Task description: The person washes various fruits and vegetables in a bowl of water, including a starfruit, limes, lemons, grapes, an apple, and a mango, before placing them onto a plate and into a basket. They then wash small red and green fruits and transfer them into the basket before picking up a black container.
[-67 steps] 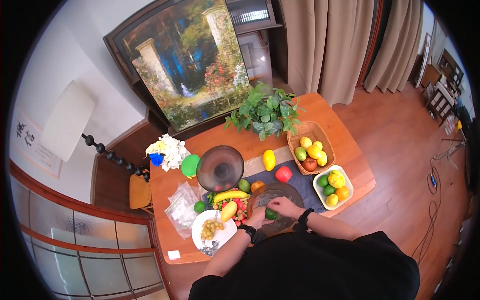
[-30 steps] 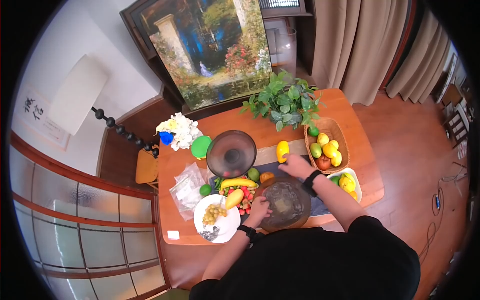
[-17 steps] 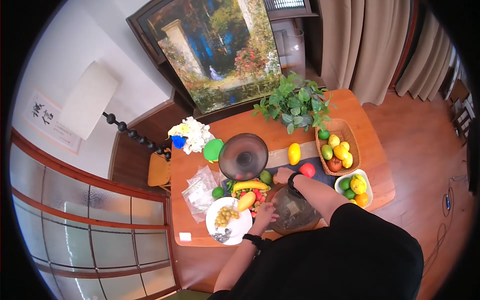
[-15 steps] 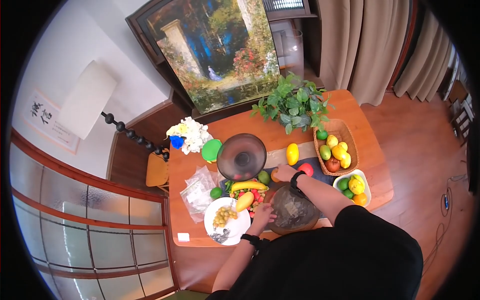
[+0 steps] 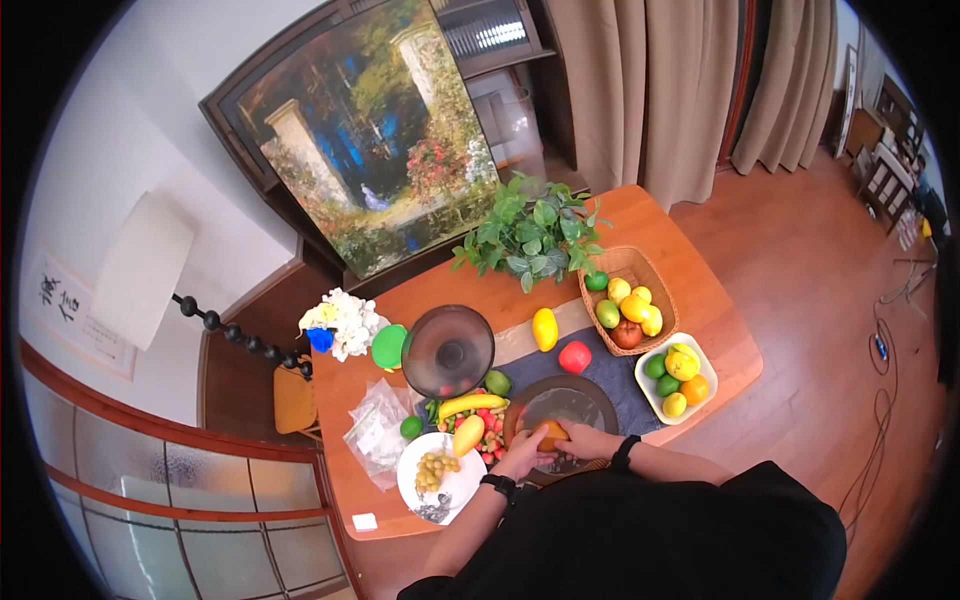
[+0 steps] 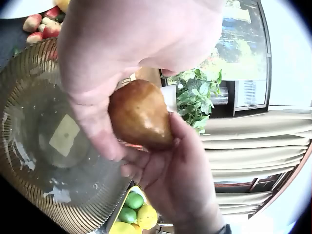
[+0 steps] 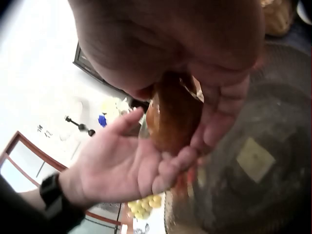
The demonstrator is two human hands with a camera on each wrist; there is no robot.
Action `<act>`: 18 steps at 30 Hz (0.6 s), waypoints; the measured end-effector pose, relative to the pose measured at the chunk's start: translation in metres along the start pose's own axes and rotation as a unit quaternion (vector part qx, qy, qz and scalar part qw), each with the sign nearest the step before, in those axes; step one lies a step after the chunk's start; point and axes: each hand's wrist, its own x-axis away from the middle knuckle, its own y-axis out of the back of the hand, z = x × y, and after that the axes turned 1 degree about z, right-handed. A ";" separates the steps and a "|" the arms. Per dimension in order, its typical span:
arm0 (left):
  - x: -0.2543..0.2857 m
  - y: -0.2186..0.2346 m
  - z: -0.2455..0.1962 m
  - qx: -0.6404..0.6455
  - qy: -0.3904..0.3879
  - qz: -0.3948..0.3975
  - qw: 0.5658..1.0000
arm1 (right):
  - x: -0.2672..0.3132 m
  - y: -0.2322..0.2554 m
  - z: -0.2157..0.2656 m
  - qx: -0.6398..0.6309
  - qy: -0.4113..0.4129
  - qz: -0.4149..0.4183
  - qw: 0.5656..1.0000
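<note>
Both hands hold a glossy orange-brown fruit (image 5: pixel 551 435) over a brown-tinted, ribbed glass bowl (image 6: pixel 29 122) at the table's near edge. The left hand (image 5: pixel 519 457) curls round one side of the fruit; in the left wrist view its thumb and fingers wrap it from above. On the opposite side, the right hand (image 5: pixel 588 443) has its fingers against the fruit (image 7: pixel 175 117). Wet patches glisten inside the bowl, and a pale square shows at its bottom. The fruit's exact kind is not clear.
Left of the bowl lie strawberries (image 5: pixel 490 440), a banana (image 5: pixel 472 404), a mango (image 5: pixel 468 436) and a white plate (image 5: pixel 410 490) with grapes. Behind stands a dark glass bowl (image 5: pixel 425 345). To the right are a wicker basket (image 5: pixel 630 262) and a white dish (image 5: pixel 652 408) of fruit.
A green fruit held over the bowl earlier now lies in the wicker basket. The right hand went to the orange-brown fruit behind the bowl and brought it to the left hand.
</note>
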 end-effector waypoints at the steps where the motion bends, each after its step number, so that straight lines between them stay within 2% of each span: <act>1: -0.001 0.000 0.001 -0.051 -0.010 -0.041 0.998 | -0.001 0.000 -0.005 -0.002 0.002 -0.004 1.000; 3: -0.007 0.001 0.004 -0.160 -0.055 -0.120 0.978 | -0.012 0.006 -0.021 0.103 0.051 -0.019 0.993; 4: -0.006 0.001 0.001 -0.161 -0.058 -0.121 0.978 | -0.021 0.010 -0.033 0.104 0.053 -0.020 0.993; 6: -0.005 -0.002 -0.004 -0.239 -0.070 -0.173 0.953 | -0.046 0.017 -0.063 0.176 0.093 -0.178 0.964; 7: -0.006 -0.001 -0.005 -0.239 -0.073 -0.174 0.953 | -0.058 0.020 -0.075 0.178 0.096 -0.178 0.963; 9: -0.010 0.005 -0.006 -0.302 -0.039 -0.160 0.939 | -0.077 0.023 -0.089 0.205 -0.026 -0.234 0.950; 10: -0.012 0.006 -0.003 -0.301 -0.039 -0.162 0.939 | -0.079 0.022 -0.086 0.205 -0.024 -0.233 0.950; 12: -0.016 0.007 0.000 -0.241 -0.001 -0.161 0.957 | -0.089 0.024 -0.076 0.198 -0.052 -0.154 0.967; 13: -0.019 0.010 0.003 -0.242 -0.001 -0.162 0.957 | -0.088 0.026 -0.066 0.331 0.053 -0.091 0.938; 14: -0.023 0.013 0.005 -0.193 0.032 -0.152 0.969 | -0.083 0.024 -0.052 0.332 0.053 -0.092 0.937; 15: -0.028 0.016 0.008 -0.141 0.066 -0.140 0.978 | -0.077 0.021 -0.038 -0.012 -0.001 -0.005 1.000; 16: -0.029 0.015 0.008 -0.139 0.064 -0.137 0.979 | -0.071 0.019 -0.028 -0.353 -0.056 0.081 0.930; 18: -0.027 0.018 0.008 -0.069 0.093 -0.078 0.990 | -0.067 0.021 -0.021 -0.309 -0.057 0.096 0.944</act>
